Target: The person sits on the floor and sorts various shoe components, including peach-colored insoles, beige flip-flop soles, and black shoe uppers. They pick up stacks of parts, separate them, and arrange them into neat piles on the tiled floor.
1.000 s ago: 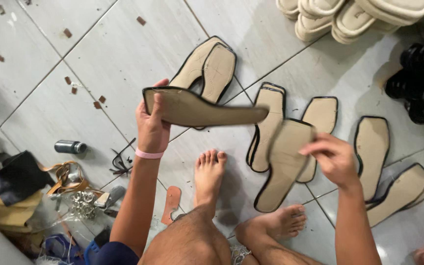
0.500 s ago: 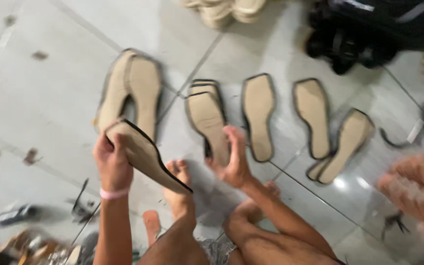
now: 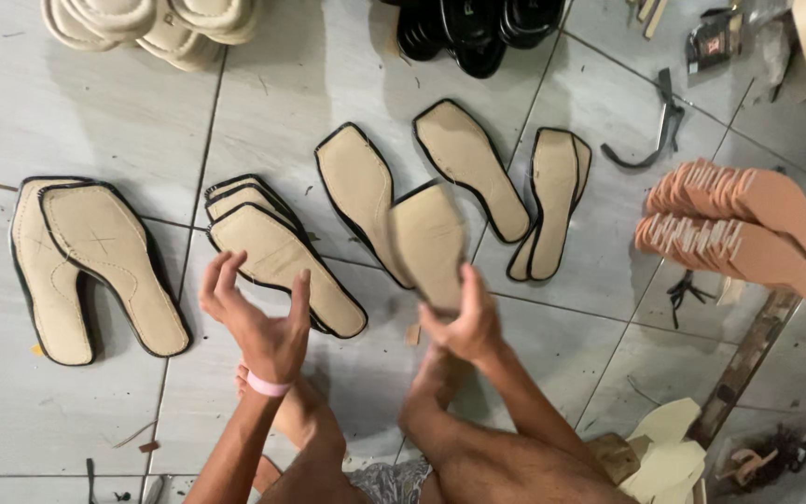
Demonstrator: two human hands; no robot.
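In the head view, a beige insole (image 3: 428, 245) with a dark edge is held at centre frame by the right hand (image 3: 464, 322), whose fingers are clamped on its lower end. The left hand (image 3: 258, 322), at lower centre-left, is seen empty with fingers spread apart, just below a stack of insoles (image 3: 277, 257) lying on the tiled floor (image 3: 95, 121).

Quick count — approx 10 beige insoles (image 3: 277, 266) w/ black edging, incl the one in hand, 2 fanned stacks of pink soles (image 3: 739, 219), 2 hands — that's it.
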